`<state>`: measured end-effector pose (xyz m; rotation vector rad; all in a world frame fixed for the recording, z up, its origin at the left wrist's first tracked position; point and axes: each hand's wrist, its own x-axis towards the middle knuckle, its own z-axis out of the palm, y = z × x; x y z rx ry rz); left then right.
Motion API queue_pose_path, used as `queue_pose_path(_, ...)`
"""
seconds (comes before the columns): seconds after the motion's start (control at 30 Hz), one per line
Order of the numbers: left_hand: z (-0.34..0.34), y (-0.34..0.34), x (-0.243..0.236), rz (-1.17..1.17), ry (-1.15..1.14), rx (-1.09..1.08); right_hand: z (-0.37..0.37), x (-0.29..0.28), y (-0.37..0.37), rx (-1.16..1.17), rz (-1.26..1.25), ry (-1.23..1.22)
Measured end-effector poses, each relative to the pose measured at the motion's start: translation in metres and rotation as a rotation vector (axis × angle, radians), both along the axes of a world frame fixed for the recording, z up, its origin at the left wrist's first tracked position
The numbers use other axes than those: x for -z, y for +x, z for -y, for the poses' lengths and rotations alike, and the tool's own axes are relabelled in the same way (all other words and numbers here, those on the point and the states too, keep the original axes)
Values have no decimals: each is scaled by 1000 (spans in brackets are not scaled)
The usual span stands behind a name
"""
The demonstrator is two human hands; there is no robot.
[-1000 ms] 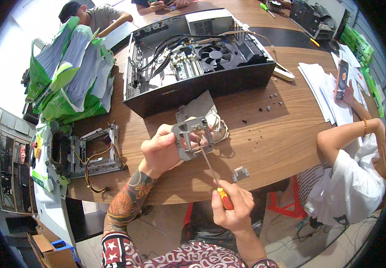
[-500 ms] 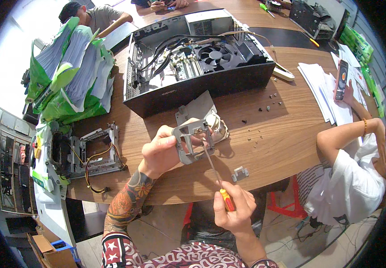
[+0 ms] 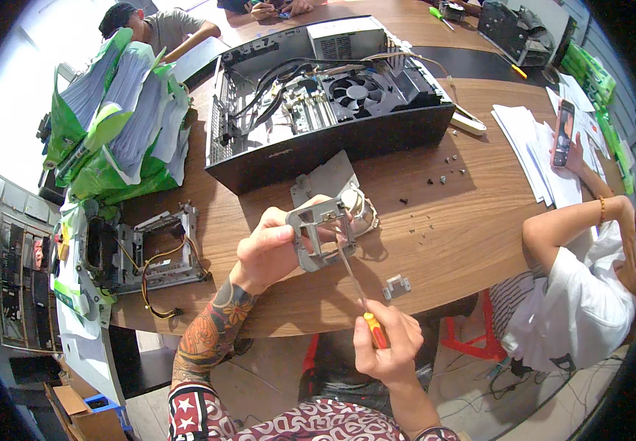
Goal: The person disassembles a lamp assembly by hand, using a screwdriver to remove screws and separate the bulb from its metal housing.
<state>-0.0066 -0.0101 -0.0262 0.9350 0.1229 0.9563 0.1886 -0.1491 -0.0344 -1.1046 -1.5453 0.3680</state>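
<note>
My left hand is closed around the side of a grey metal bracket with an open frame, held up over the table's near edge. A round, pale metal part sits at the bracket's far right side; whether it is attached, I cannot tell. My right hand grips a screwdriver by its yellow and red handle. The shaft slants up and left, its tip at the bracket's lower right side, where the exact contact is hidden. Behind the bracket, a flat grey metal plate lies near the computer case.
An opened black desktop computer case lies across the table. Loose screws and a small metal piece are to the right. A metal drive cage with wires and green-wrapped paper stand left. A person with a phone sits right.
Both hands, the bracket and the screwdriver stay nearly in place, with only a slight shift in the view. The picture on the other person's phone has changed.
</note>
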Motion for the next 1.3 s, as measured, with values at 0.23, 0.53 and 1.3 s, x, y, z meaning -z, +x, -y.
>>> queue_pose_path(0.23, 3, -2, -5, -56, -118, -40, 0, -2, 1, -15, -17, 5)
queue_pose_path(0.53, 1, -4, 3, -23, -119, -12, 2, -2, 2, -12, 1, -5)
queue_pose_path(1.3, 1, -5, 5, -183, -12, -99, 5, -5, 3, -33, 11, -51)
